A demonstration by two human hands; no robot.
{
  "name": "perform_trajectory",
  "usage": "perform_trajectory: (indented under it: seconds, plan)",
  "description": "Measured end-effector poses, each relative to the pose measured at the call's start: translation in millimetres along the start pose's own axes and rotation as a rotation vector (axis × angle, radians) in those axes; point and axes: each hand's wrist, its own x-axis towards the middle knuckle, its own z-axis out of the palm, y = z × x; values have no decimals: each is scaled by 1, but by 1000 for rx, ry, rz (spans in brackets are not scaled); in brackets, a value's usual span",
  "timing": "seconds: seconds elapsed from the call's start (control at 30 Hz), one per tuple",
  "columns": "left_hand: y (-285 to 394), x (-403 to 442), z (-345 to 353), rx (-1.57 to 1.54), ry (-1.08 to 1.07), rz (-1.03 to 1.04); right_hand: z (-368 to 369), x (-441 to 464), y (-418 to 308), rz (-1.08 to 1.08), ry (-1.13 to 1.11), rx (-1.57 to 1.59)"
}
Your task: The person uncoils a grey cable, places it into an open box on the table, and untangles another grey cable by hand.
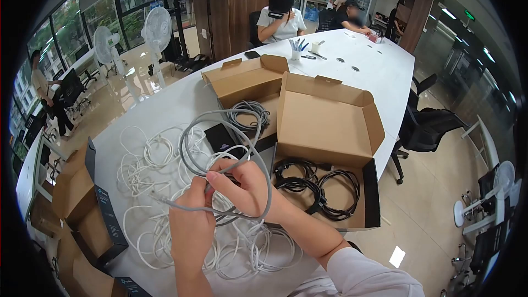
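A grey cable (268,181) is looped in wide coils between my two hands, above the white table. My left hand (192,214) is closed on it, and a cable end pokes out to the left of that hand. My right hand (242,187) grips the coils close beside the left, its fingers wrapped round them. Beneath both hands lies a tangle of white cables (148,170). A coiled grey cable (247,115) rests in the open cardboard box behind. To the right, another open box (330,115) holds several coiled black cables (313,187).
More open cardboard boxes (102,225) stand at the left table edge. A dark flat box (220,138) lies among the white cables. Farther back are a pen cup (297,49), a phone (252,55) and a seated person (280,19). A black chair (429,129) stands at the right.
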Motion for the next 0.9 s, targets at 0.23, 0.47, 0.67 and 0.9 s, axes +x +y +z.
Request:
perform_trajectory:
  seconds: [0.23,0.47,0.67,0.9]
  plan:
    - [-1,0,0,49,-26,-50,-2,-1,4,35,24,-143]
    - [2,0,0,-48,-21,-47,-2,-2,-8,119,-7,-151]
    - [1,-1,2,-93,-17,-29,-2,-5,-9,36,-15,-25]
    - [2,-1,17,-168,151,-20,-9,-5,-19,72,-54,55]
